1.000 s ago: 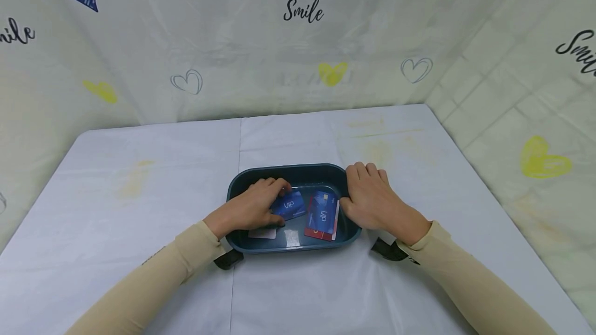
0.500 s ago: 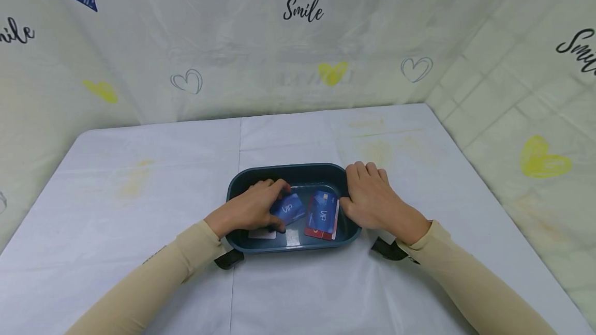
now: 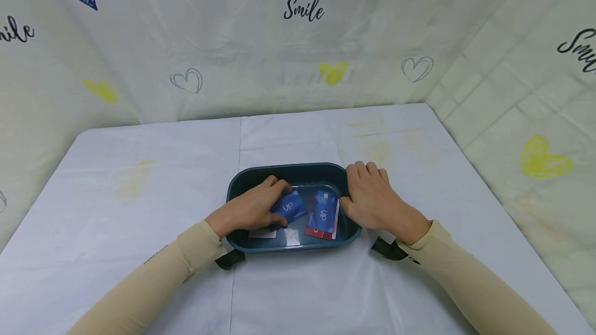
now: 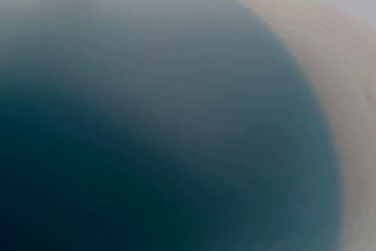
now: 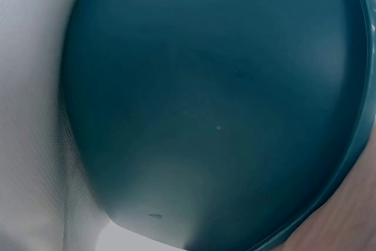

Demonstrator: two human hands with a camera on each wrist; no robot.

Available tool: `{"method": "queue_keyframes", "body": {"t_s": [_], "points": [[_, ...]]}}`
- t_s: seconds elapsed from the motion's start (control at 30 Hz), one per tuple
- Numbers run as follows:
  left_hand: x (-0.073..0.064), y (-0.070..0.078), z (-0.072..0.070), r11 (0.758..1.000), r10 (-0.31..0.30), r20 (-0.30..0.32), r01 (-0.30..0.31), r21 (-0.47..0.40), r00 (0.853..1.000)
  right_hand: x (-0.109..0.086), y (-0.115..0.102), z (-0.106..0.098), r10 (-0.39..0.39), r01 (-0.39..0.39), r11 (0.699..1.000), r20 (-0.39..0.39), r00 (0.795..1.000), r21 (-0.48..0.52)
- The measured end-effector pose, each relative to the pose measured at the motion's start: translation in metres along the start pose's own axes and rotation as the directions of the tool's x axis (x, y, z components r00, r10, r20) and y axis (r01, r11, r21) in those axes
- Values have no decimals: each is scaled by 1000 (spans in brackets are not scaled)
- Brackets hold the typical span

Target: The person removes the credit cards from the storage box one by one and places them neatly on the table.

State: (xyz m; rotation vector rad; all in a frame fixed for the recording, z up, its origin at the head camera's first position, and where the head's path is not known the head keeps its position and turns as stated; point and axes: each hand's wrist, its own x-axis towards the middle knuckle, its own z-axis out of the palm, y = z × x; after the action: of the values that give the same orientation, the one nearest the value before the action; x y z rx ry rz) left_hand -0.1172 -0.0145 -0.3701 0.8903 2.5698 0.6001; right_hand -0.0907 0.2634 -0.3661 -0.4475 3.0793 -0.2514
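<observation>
Inside a dark teal plastic basin [image 3: 288,250], my left hand [image 3: 253,206] pinches a blue VIP card [image 3: 292,204] between thumb and fingers, its left part hidden by the hand. My right hand [image 3: 374,203] grips the basin's right rim, thumb on the inner side. Just left of that thumb, a second blue VIP card [image 3: 323,212] lies on a red card [image 3: 318,234], with a pale edge showing beside it. Below my left hand a pale card [image 3: 262,233] shows in part. Basin wall [image 4: 176,133] fills the blurred left wrist view; its outer wall [image 5: 217,98] fills the right.
The basin stands on a white-covered table [image 3: 163,190] with faint yellow stains. A pale curtain [image 3: 242,40] printed with hearts and "Smile" hangs behind and at the sides. Dark wrist-camera pieces [image 3: 230,259] sit under both wrists.
The blue VIP card under my left hand tilted slightly, then turned back a little as the fingers shifted. My right hand, the basin and the other cards stay where they were.
</observation>
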Motion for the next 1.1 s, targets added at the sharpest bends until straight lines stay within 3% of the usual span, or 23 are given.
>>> {"method": "queue_keyframes", "body": {"t_s": [0.3, 0.57, 0.77, 1.1], "points": [[1, -1, 0, 1000, 24, -10, -24, 10, 1000, -1, 0, 0, -4, 4, 1000, -2, 1000, 4], [1, 0, -3, 999, 27, -15, -28, -32, 1000, -1, 0, -1, -3, 3, 1000, 1, 1000, 2], [1, -1, -7, 995, 39, -14, -41, -90, 999, -1, 1, -1, -6, 6, 1000, 0, 1000, 3], [2, -3, -8, 978, 1, 31, 6, -210, 1000, -1, 1, -1, -4, 4, 1000, 3, 1000, 6]]}}
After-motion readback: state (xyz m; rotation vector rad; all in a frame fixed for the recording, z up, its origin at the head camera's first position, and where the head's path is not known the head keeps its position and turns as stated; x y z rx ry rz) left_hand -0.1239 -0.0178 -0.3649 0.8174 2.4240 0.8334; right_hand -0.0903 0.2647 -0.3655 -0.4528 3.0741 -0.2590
